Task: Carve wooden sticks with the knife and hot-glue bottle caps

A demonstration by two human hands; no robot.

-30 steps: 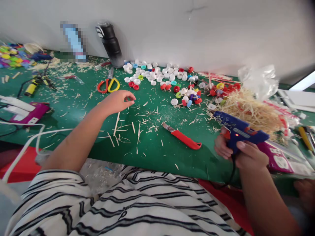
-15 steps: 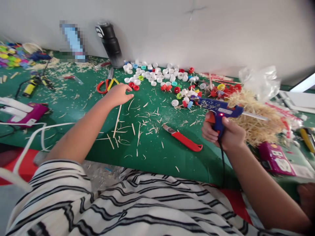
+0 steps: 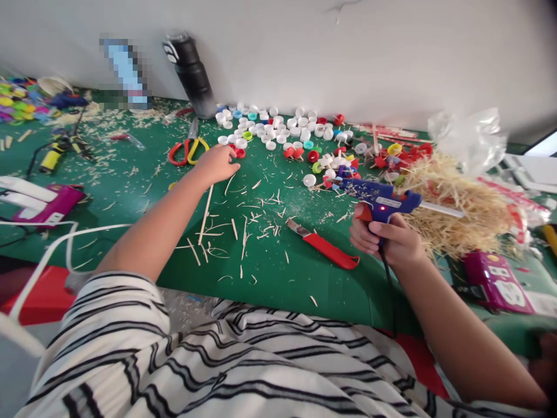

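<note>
My left hand point(image 3: 218, 165) reaches over the table beside two red bottle caps point(image 3: 239, 153), its fingertips at their near edge and the thumb held apart. Whether it touches them I cannot tell. Wrapped around the handle of a blue hot glue gun point(image 3: 383, 200) is my right hand point(image 3: 389, 238), a finger on the orange trigger. The gun has a red light on and a glue stick out of its back; its nozzle points left at a pile of coloured caps point(image 3: 335, 165). White bottle caps point(image 3: 282, 130) lie scattered along the wall.
A red-handled cutter knife point(image 3: 326, 248) lies between my hands, among wood slivers point(image 3: 243, 232). Scissors point(image 3: 190, 145) and a black bottle point(image 3: 191, 75) are beyond my left hand. Wood shavings point(image 3: 461, 203), a plastic bag point(image 3: 467, 139) and a magenta box point(image 3: 494, 281) are at the right.
My left hand has moved slightly right, closer to the red caps. The glue gun in my right hand has shifted a little left and down.
</note>
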